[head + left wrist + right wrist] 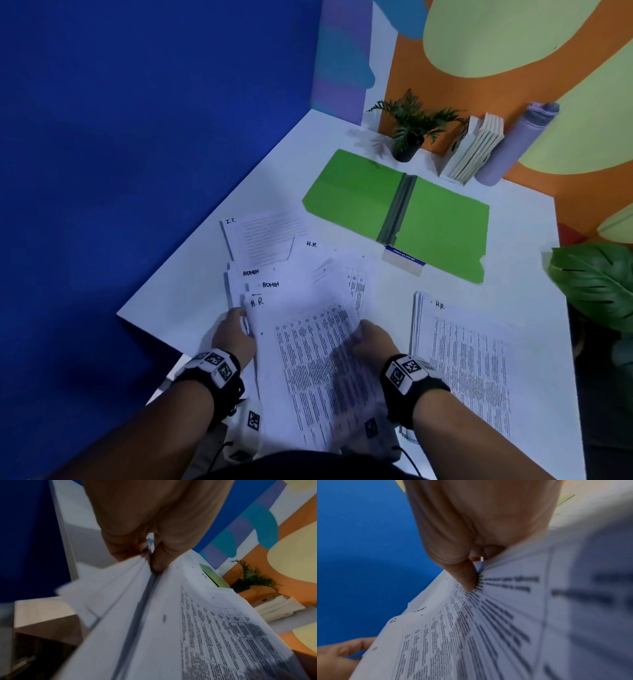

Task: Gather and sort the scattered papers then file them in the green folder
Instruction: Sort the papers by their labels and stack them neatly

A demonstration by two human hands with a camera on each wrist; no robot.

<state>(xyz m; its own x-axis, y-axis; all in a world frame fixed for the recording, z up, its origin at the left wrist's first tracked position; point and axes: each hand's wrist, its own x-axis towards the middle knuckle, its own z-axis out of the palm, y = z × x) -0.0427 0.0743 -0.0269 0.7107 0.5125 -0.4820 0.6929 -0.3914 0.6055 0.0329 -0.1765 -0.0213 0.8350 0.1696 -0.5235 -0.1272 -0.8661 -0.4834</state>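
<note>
Nearest, the left hand (234, 334) grips the left edge of a fanned bundle of papers (308, 342), thumb over fingers. The right hand (371, 342) pinches the top H.R. sheet (318, 373) with curled fingers (464, 577). To do this well, peel that one sheet clear, check that no ADMIN page clings beneath, then lay it squarely on the sorted H.R. pile (462, 359) at the right of the desk (531, 274). Farther back, the I.T. sheet (263, 236) waits and the green folder (397, 212) lies open, nothing in it.

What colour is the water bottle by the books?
Pale lilac water bottle, lid included; clearest in the head view.
</note>
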